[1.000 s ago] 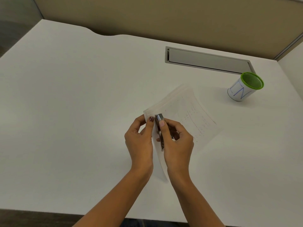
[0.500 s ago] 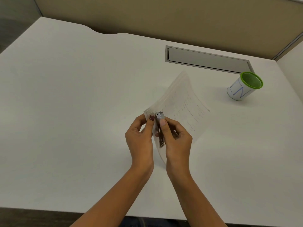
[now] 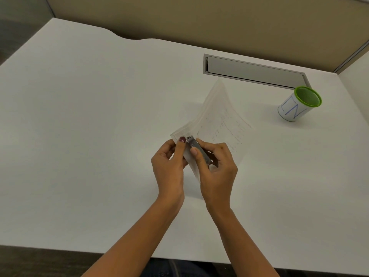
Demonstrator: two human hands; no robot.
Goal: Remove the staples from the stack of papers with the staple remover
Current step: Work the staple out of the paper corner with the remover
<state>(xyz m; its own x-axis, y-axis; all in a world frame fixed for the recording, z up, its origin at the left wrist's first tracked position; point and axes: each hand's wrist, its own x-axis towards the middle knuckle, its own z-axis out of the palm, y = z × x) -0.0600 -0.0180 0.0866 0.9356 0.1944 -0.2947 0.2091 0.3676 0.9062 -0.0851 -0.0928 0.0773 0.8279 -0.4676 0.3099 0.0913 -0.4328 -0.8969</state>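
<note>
A stack of white papers with faint printed lines is held up off the white desk, its far end curling upward. My left hand pinches the stack's near left corner between thumb and fingers. My right hand grips a slim metal staple remover, whose silver tip rests against that same corner beside my left thumbnail. The staple itself is too small to make out.
A white cup with a green rim and blue writing stands at the right. A grey cable-tray lid is set into the desk behind the papers. A tan partition runs along the back.
The papers have lifted off the desk and their far end has curled up steeply. Both hands have stayed at the corner, with the remover tilted a little more to the left.
</note>
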